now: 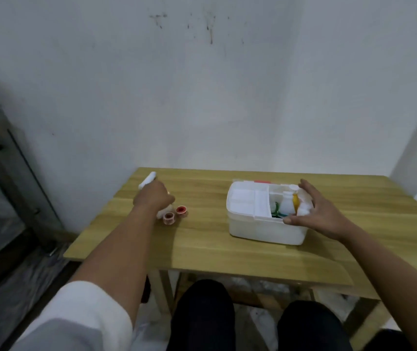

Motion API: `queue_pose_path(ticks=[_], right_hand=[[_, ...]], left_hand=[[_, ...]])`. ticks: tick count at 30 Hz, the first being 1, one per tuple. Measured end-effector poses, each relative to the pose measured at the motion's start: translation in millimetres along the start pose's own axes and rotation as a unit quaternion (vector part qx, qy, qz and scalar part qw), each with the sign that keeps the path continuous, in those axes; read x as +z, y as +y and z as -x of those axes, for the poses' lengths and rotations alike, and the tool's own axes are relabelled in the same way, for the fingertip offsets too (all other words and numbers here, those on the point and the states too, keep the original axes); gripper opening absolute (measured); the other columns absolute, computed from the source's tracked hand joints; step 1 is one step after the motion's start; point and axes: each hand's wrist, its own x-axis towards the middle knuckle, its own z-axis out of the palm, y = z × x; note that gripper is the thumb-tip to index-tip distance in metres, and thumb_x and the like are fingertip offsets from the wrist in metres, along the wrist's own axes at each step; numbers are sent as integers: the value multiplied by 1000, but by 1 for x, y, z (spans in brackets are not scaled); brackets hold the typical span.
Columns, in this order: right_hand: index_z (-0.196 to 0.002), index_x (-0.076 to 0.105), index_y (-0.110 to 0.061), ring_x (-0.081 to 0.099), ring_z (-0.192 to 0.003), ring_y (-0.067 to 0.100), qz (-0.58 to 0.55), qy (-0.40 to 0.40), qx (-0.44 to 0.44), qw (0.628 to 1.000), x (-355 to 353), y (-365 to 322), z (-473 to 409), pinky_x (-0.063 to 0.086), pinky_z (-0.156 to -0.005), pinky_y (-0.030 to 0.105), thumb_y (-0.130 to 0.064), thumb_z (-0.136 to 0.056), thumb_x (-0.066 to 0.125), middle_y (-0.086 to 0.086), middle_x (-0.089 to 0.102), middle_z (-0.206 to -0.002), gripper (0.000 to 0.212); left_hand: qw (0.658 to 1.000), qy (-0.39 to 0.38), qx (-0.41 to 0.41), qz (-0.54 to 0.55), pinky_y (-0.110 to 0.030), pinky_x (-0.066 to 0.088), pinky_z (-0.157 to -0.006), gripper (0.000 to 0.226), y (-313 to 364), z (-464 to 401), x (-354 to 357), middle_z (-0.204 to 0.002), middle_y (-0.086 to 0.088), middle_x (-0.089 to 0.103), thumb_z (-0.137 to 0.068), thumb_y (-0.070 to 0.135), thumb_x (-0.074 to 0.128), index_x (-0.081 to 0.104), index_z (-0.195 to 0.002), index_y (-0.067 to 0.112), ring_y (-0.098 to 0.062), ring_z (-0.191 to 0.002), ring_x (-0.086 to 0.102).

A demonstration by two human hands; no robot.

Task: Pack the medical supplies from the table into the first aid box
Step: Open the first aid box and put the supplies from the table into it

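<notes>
A white first aid box (258, 229) stands open on the wooden table (202, 244), right of centre. Inside it I see a white tray, a white bottle (287, 202), something yellow and a green item. My right hand (313, 211) rests on the box's right rim, fingers spread around a white wad there. My left hand (151, 197) is closed on a white item (148, 179) that sticks out behind it, at the table's left. Two small tape rolls, one pink (169, 218) and one red (181, 211), lie just right of that hand.
A pale wall stands right behind the table. A dark door frame (7, 178) is at the left, beyond the table's edge. My knees (202, 315) are under the near edge. A red part (262, 181) shows behind the box.
</notes>
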Motion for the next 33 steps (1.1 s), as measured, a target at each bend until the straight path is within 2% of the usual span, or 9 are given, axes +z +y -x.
queue_pose_path(ticks=[2, 5, 9, 12, 15, 17, 20, 26, 33], right_hand=[[-166, 13, -27, 31, -151, 19, 3, 1, -3, 1000, 0, 0, 1, 32, -117, 37, -84, -34, 85, -7, 22, -170, 160], [-165, 15, -27, 33, -150, 20, 8, 8, -8, 1000, 0, -2, 2, 34, -112, 34, -85, -33, 83, -6, 24, -169, 160], [-164, 19, -29, 35, -148, 22, 18, 13, -4, 1000, 1, -1, 0, 36, -114, 40, -89, -33, 81, -4, 27, -168, 157], [-164, 20, -30, 37, -146, 21, 16, 13, 1, 1000, 0, 0, -2, 37, -113, 40, -86, -35, 83, -4, 29, -167, 154], [-164, 20, -31, 38, -146, 21, 13, 15, 5, 1000, 2, -2, -5, 38, -112, 38, -80, -39, 86, -4, 30, -167, 149], [-164, 20, -29, 37, -147, 20, 9, 17, 9, 1000, 3, -4, -7, 37, -110, 36, -70, -47, 89, -4, 29, -167, 142], [-164, 21, -26, 36, -148, 20, 5, 21, 16, 1000, 5, -6, -11, 36, -111, 33, -64, -49, 91, -4, 29, -167, 140], [-165, 17, -24, 33, -150, 21, 20, 12, 35, 999, 7, -14, -26, 33, -114, 35, -65, -50, 92, -3, 25, -169, 144], [-166, 13, -20, 28, -154, 19, 17, 3, 59, 998, 14, -24, -49, 31, -123, 42, -68, -46, 94, -3, 21, -171, 152]], left_hand=[[997, -67, -24, -18, -32, 47, -63, 20, -18, -10, 2, -151, 34, 31, -72, 33, 68, 77, -79, 16, -2, -105, 62], [989, -137, -49, 4, -36, 57, -83, 27, -24, -22, 7, -111, 11, 71, -72, 26, 74, 74, -95, 12, -11, -92, 67], [991, -126, -33, -12, -35, 56, -80, 27, -27, -30, 16, -83, 7, 74, -76, 35, 76, 67, -95, 18, -11, -92, 67], [992, -60, 31, -107, -35, 48, -76, 18, -26, -30, 19, -111, 19, 70, -87, 41, 61, 71, -99, 32, -8, -129, 49], [989, 32, 70, -129, -34, 44, -74, 26, -25, -27, 22, -163, 16, 31, -90, 49, 64, 76, -79, 30, -22, -139, 41], [992, 36, 83, -88, -35, 46, -83, 23, -27, -27, 23, -156, 6, 47, -93, 42, 66, 79, -86, 25, -18, -148, 31], [994, 28, 102, -22, -37, 47, -89, 25, -33, -35, 29, -133, 17, 66, -96, 38, 65, 77, -82, 20, 5, -153, 9], [995, 69, 77, 14, -38, 50, -80, 25, -29, -42, 37, -170, 13, 18, -82, 48, 75, 66, -76, 25, -6, -142, 42], [993, 78, 82, 33, -32, 43, -61, 35, -40, -64, 48, -152, 6, 41, -72, 56, 74, 56, -71, 26, -21, -118, 59]])
